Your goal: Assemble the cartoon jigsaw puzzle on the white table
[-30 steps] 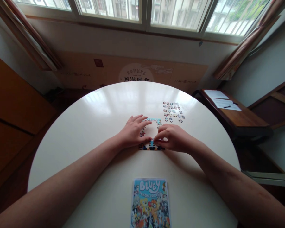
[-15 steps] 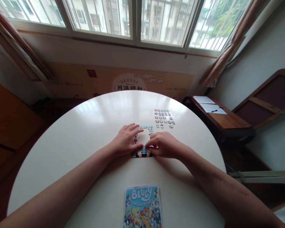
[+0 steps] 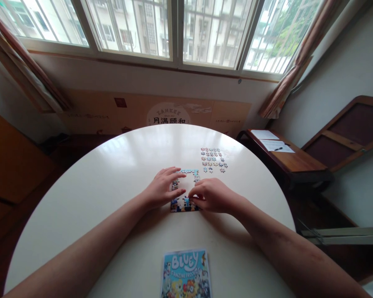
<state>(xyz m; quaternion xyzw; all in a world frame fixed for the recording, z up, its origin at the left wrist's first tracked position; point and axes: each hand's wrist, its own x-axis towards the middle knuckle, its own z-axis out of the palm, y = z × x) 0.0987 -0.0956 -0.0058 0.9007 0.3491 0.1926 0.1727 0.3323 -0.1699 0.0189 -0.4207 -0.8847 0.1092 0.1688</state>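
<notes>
A partly joined jigsaw puzzle (image 3: 186,208) lies on the white round table, its pieces forming a frame around a bare middle. My left hand (image 3: 161,188) rests over its left side, fingers spread and thumb apart, holding nothing. At the lower inner edge, the thumb and fingertips of my right hand (image 3: 213,194) are pinched on a small puzzle piece (image 3: 187,201), largely hidden by the fingers. Loose puzzle pieces (image 3: 211,159) lie in rows beyond my right hand.
A Bluey picture card or booklet (image 3: 186,273) lies near me on the round table (image 3: 81,207). To the right stands a low wooden table (image 3: 294,159) with papers (image 3: 275,145) and a pen. Windows and a printed cardboard panel (image 3: 136,109) are beyond.
My left thumb has drawn slightly away from my right fingertips. The right hand keeps its pinch at the lower inner edge. The whole view has shifted a little.
</notes>
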